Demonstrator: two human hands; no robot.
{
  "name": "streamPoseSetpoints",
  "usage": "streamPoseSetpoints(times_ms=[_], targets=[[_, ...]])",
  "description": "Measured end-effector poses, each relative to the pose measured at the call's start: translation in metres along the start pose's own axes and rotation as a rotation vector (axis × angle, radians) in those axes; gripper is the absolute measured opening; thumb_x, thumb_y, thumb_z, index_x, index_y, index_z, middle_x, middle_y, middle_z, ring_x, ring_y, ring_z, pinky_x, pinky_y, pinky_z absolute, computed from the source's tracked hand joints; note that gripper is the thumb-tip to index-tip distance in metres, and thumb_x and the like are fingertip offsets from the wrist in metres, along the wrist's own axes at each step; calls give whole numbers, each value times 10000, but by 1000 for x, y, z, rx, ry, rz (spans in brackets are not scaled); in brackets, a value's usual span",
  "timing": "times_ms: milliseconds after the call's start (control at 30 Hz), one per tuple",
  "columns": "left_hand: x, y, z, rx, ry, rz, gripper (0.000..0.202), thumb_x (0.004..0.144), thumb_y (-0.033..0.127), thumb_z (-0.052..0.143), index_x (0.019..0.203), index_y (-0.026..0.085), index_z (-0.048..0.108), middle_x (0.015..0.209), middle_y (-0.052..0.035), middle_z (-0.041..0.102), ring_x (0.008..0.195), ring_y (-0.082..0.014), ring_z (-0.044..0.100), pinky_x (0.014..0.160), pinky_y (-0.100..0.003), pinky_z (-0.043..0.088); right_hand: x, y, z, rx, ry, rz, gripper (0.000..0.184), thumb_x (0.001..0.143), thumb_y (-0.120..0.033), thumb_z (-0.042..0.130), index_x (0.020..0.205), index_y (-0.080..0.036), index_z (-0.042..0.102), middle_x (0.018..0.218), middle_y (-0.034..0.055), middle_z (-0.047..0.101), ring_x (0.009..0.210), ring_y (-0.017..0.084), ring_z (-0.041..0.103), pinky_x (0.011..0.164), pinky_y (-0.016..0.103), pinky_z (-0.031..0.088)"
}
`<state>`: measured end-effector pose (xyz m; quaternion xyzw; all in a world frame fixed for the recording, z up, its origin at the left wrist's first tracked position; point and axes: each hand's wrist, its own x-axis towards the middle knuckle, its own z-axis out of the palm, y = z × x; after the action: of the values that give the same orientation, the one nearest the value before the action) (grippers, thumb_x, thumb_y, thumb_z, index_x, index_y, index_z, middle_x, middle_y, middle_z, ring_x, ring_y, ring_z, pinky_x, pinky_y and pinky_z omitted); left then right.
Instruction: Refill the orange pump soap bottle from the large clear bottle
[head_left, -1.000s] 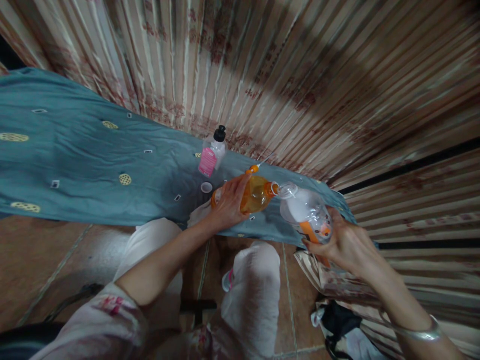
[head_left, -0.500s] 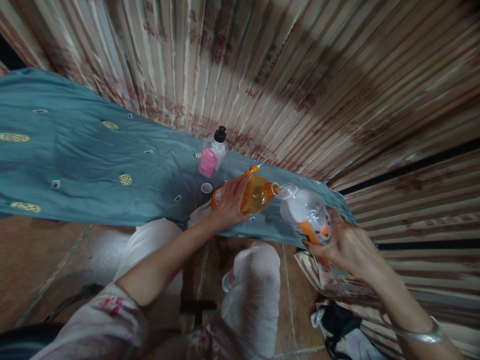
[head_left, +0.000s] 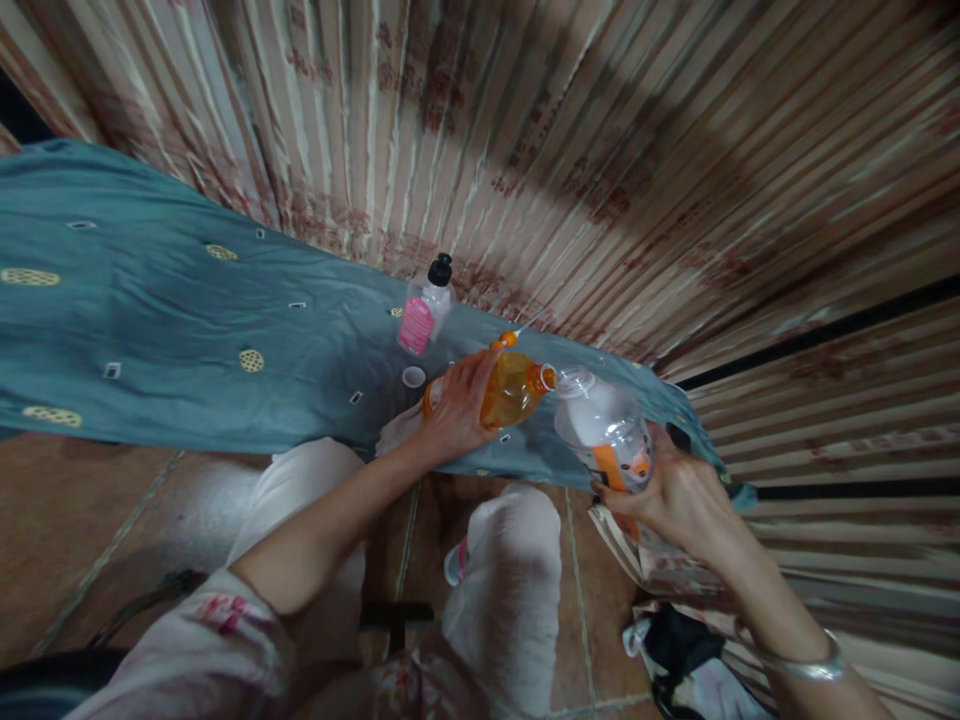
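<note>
My left hand [head_left: 459, 405] is wrapped round an orange bottle [head_left: 516, 390], which lies tilted with its uncapped neck pointing right. In my right hand [head_left: 679, 490] is a clear plastic bottle [head_left: 604, 425] with an orange label, leaning so that its open mouth faces up and left. The two bottle mouths meet or nearly touch; whether liquid passes between them I cannot tell. Just beyond my left fingers sits a small orange item [head_left: 508, 340] with a thin pale stem. A white cap [head_left: 412, 377] lies on the cloth left of the orange bottle.
A clear pump bottle [head_left: 420, 315] with a pink label and black top stands behind the cap. Teal patterned cloth [head_left: 172, 320] covers the narrow table. A pleated curtain [head_left: 465, 150] rises along the far side. Dark and pale fabric [head_left: 682, 650] lies at the lower right.
My right hand has shifted slightly left with the clear bottle. My left hand and the orange bottle have hardly moved.
</note>
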<state>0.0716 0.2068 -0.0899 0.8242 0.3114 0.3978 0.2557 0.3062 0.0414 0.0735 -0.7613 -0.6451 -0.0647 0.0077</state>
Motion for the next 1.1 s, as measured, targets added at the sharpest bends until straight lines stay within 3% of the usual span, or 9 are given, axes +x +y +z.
streamPoseSetpoints(times_ms=[333, 500, 700, 1100], targets=[[3, -2, -3, -8, 21, -7, 1109, 849, 337, 876, 1732, 154, 230, 1683, -254, 519, 1556, -416, 540, 1302, -600, 437, 3, -18, 28, 185, 24, 91, 761, 738, -712, 724, 1274, -184, 613, 731, 76, 789, 661, 361, 780, 572, 406, 552], [3, -3, -3, -17, 34, 22, 1129, 844, 314, 875, 1742, 210, 199, 1700, -223, 514, 1560, -404, 541, 1298, -577, 445, 7, -27, 31, 340, -21, 163, 645, 671, -683, 750, 1121, -243, 612, 728, 58, 786, 669, 331, 768, 624, 412, 578], [3, -3, -3, -9, 43, 37, 1156, 833, 282, 880, 1743, 210, 171, 1691, -229, 519, 1551, -408, 549, 1292, -582, 454, 7, -29, 35, 498, -22, 226, 636, 567, -679, 804, 1010, -272, 596, 711, 19, 757, 628, 278, 716, 642, 397, 580], [2, -2, -3, -15, 57, 34, 1133, 843, 292, 876, 1748, 216, 200, 1682, -219, 523, 1537, -403, 557, 1272, -591, 472, 7, -28, 37, 527, -39, 256, 610, 536, -666, 805, 953, -287, 573, 679, -10, 720, 601, 239, 654, 624, 383, 541]])
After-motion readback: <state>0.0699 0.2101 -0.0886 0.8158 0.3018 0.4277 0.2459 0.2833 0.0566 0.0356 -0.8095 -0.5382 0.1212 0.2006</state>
